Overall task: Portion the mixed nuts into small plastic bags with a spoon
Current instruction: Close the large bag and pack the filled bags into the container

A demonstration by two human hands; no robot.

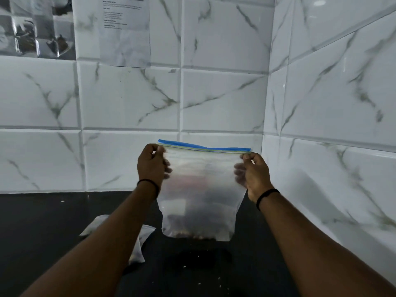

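Note:
I hold a frosted zip bag with a blue seal strip upright above the dark counter. A small heap of mixed nuts lies at its bottom. My left hand pinches the bag's top left corner just under the strip. At the top right corner my right hand pinches it, with fingers behind the plastic. The seal strip looks pressed together along its length. No spoon is in view.
Small filled plastic bags lie on the counter at the lower left, partly hidden by my left forearm. Crumbs dot the counter in front. White marble tile walls meet in a corner behind and to the right. Papers hang on the back wall.

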